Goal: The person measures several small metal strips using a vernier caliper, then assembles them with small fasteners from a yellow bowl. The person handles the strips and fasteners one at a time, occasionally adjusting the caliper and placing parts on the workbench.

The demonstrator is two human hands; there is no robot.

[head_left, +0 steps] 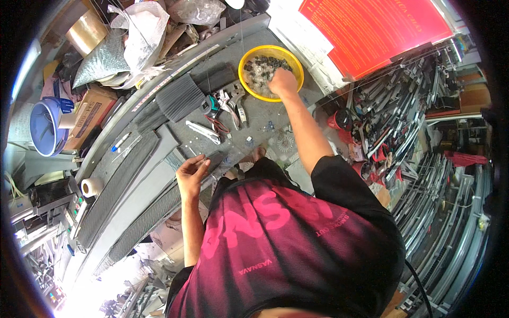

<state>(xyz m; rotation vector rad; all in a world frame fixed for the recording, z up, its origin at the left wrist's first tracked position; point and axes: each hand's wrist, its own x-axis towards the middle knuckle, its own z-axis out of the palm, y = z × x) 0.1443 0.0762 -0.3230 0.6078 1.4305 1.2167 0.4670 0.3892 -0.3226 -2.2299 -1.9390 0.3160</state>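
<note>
My right hand (283,83) reaches into a round yellow basin (244,87) at the back of the bench. Its fingers are bent down among many small clear and dark pieces (260,71), and their tips are hidden. My left hand (190,174) is held over the front of the bench, thumb and fingers drawn together. Whatever is between them is too small to make out. Close by this hand is a dark grey strip (214,159). A white utility knife (203,132) lies between the hands.
Pliers (241,112) and a green-and-black tape measure (210,105) lie beside pleated grey mesh (180,98). Long grey frame profiles (127,196) stretch left, near a roll of tape (91,187). Metal offcuts (397,106) crowd the right; a blue bucket (45,127) stands far left.
</note>
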